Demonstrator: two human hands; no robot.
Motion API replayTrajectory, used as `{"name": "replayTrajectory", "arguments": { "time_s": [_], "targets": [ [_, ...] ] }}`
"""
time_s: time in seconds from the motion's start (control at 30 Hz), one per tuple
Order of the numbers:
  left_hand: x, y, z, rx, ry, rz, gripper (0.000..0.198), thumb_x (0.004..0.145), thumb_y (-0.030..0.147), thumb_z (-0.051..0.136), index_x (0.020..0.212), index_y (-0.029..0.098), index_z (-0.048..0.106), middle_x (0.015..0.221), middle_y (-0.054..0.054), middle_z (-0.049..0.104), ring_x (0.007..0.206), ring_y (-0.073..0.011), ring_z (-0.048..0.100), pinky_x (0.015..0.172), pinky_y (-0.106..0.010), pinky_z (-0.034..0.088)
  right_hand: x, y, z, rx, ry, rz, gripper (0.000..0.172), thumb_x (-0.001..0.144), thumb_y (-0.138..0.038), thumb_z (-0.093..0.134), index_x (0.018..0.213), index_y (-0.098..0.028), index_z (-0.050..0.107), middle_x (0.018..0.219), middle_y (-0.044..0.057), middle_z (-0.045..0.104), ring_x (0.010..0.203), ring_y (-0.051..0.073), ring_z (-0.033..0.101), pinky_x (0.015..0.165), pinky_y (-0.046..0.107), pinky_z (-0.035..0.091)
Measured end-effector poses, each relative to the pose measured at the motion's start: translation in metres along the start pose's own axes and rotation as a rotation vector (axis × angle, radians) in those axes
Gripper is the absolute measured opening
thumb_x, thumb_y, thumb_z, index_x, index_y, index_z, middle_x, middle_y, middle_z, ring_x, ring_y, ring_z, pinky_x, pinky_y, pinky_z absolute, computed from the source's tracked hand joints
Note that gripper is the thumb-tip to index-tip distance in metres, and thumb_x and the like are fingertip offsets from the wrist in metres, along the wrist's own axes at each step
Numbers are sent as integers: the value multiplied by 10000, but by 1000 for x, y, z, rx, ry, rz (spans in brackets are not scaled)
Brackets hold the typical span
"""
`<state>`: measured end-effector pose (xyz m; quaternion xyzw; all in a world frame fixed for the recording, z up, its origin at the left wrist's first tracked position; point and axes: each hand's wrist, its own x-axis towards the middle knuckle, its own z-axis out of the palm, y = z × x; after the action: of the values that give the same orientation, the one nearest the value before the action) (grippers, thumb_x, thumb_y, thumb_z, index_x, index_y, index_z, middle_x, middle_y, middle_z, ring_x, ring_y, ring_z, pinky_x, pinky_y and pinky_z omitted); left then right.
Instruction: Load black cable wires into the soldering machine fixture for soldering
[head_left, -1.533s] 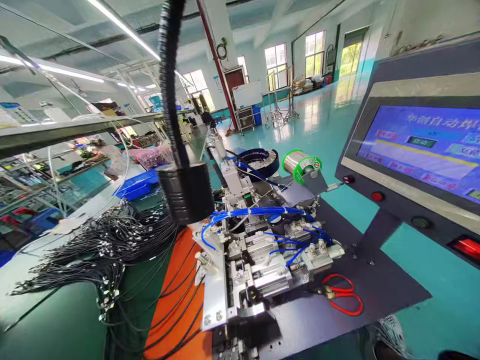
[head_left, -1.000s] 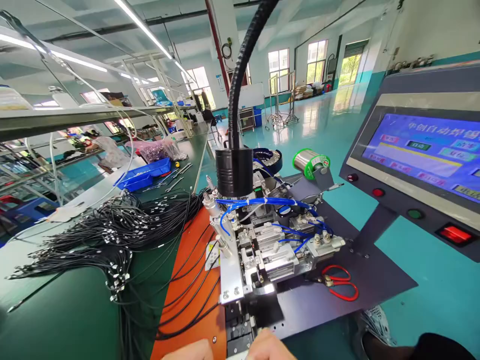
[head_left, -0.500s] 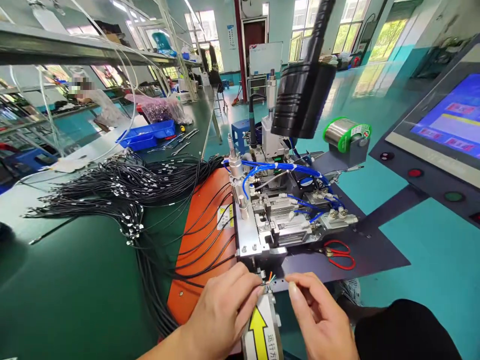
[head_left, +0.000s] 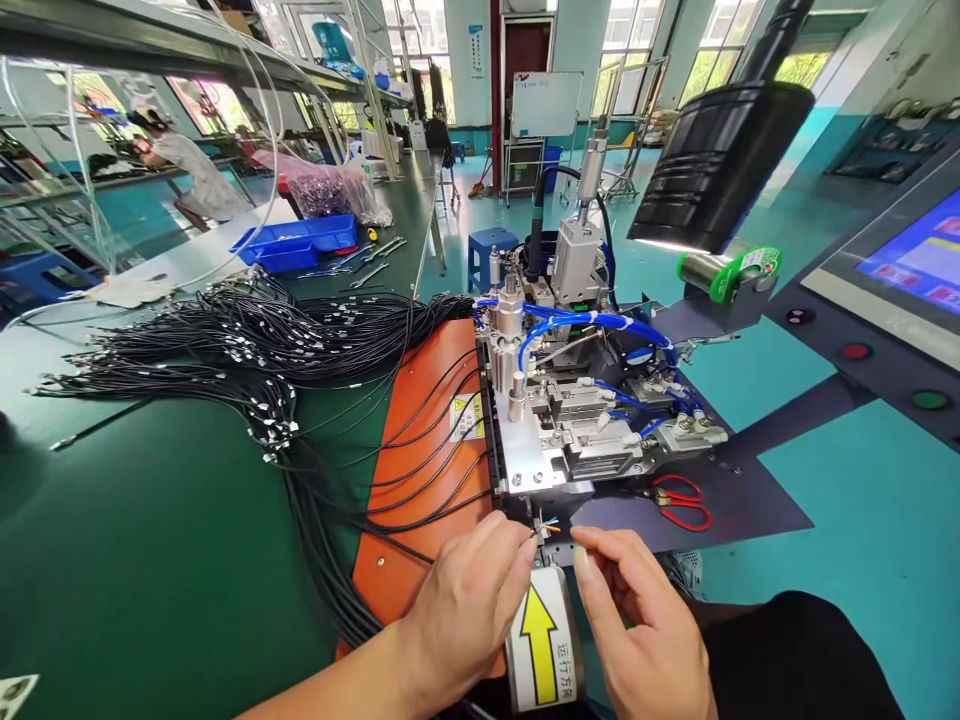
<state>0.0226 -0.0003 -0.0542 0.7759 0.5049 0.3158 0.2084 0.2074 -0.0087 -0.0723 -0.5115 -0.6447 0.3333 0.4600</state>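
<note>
My left hand (head_left: 476,590) is closed, pinching a thin black cable near its stripped end, where fine orange, blue and white wires (head_left: 551,526) stick out to the right. My right hand (head_left: 645,610) is just right of these wires, thumb and forefinger tips close together, with nothing visible between them. Under and between the hands lies the machine's silver end piece with a yellow arrow label (head_left: 541,640). Directly beyond stands the metal soldering-type machine (head_left: 570,430) with cylinders and blue air tubes. Several black cables run over its orange side plate (head_left: 420,440).
A large bundle of black cables (head_left: 300,350) covers the green table to the left. Red-handled scissors (head_left: 682,502) lie right of the machine. A solder spool (head_left: 727,272), a black lamp (head_left: 720,165) and a screen panel (head_left: 907,260) stand right. A person (head_left: 199,165) sits far left.
My view has shifted, so the machine appears farther right. The wire ends in my left hand have turned from pointing upward to pointing right. My right hand has hardly moved.
</note>
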Motion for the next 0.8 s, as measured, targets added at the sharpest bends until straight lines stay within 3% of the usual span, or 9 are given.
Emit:
{"name": "replayTrajectory", "arguments": {
  "time_s": [0.17, 0.4, 0.67, 0.8],
  "targets": [
    [0, 1, 0, 26, -2, -29, 285, 1035, 243, 364, 851, 178, 571, 764, -27, 579, 677, -155, 557, 624, -279, 414, -3, -5, 5, -79, -25, -103, 294, 953, -188, 542, 1239, -200, 609, 1014, 104, 652, 815, 184, 668, 677, 249, 564],
    [0, 2, -1, 6, -14, -45, 287, 1033, 240, 355, 821, 180, 538, 757, -24, 566, 664, -147, 546, 620, -271, 405, -4, -11, 7, -95, -43, -167, 347, 963, -153, 511, 1299, -182, 589, 1044, 119, 641, 948, 213, 655, 832, 301, 551],
    [0, 1, 0, 28, 3, -46, 286, 1035, 245, 353, 792, 192, 495, 736, -10, 544, 639, -141, 522, 603, -272, 386, -9, -16, 17, 20, 45, -105, 303, 968, -209, 512, 1232, -184, 659, 976, 107, 664, 872, 210, 663, 764, 296, 547],
    [-1, 2, 0, 103, 3, -6, 284, 1034, 240, 347, 810, 193, 515, 748, -14, 558, 651, -149, 536, 601, -287, 383, -5, -16, 20, -9, 21, -109, 204, 953, -205, 547, 1114, -189, 671, 888, 81, 653, 708, 168, 627, 631, 264, 528]
  ]
}}
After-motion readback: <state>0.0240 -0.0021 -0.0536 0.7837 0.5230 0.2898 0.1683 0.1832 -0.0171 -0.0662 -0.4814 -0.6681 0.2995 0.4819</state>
